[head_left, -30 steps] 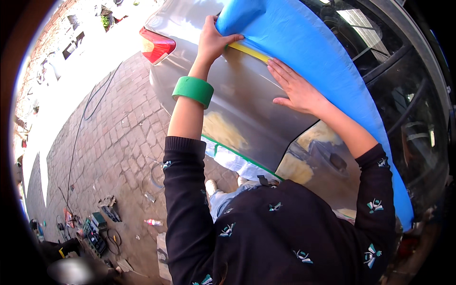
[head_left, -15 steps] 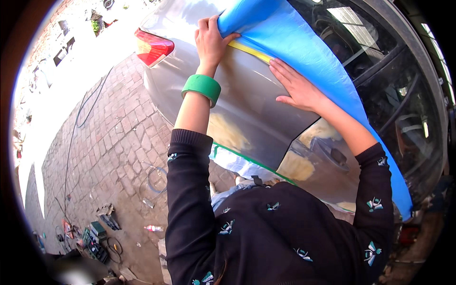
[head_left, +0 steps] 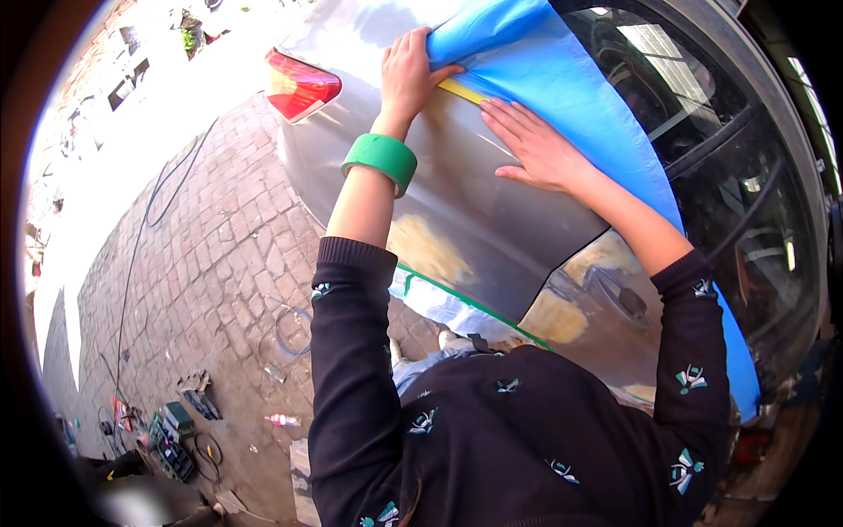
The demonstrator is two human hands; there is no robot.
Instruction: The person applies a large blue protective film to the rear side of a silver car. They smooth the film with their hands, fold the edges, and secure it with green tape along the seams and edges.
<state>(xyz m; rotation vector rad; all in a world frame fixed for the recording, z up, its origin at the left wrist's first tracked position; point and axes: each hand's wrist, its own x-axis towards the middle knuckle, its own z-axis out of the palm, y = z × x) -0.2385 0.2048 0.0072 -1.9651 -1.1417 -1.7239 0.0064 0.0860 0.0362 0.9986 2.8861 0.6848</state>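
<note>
A blue plastic masking sheet (head_left: 597,114) drapes over the upper side of a grey car, with yellow tape (head_left: 462,90) along its lower edge. My left hand (head_left: 408,77) is closed on the sheet's bunched corner, which sits between thumb and fingers; the fingertips are partly hidden. A roll of green tape (head_left: 380,159) hangs round my left wrist like a bracelet. Flat on the grey body panel (head_left: 465,184), my right hand (head_left: 537,147) has its fingers stretched out, the tips touching the yellow tape's lower end.
A red tail light (head_left: 300,85) is left of my hands. Sanded filler patches (head_left: 428,249) mark the panel, above green masking tape (head_left: 474,306) and light sheeting. Side windows (head_left: 667,79) lie to the right. On the brick paving (head_left: 219,237) are a cable (head_left: 145,224) and tools (head_left: 169,446).
My right hand has slid up along the yellow tape, nearer to my left hand. My left hand keeps its hold at the sheet's corner. The whole view has shifted slightly.
</note>
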